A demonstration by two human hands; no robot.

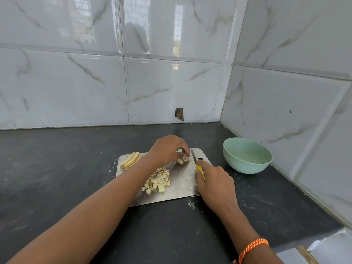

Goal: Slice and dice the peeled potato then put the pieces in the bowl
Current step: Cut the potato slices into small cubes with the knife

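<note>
Potato pieces (183, 160) lie at the metal board's (179, 187) twelve o'clock, pinched by the left hand (167, 149). One diced heap (157, 181) sits at six, one slice stack (131, 160) at ten. The right hand (215, 183) grips one yellow-handled knife (198, 164). One green bowl (247, 156) stands at three o'clock.

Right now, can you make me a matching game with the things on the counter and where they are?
Things:
1. potato slices
2. diced pieces
3. knife
4. bowl

Places:
A. gripped in the right hand
B. on the counter, right of the cutting board
C. stacked at the board's far left corner
D. piled mid-board, beside the left arm

Pairs: 1-C, 2-D, 3-A, 4-B
</note>
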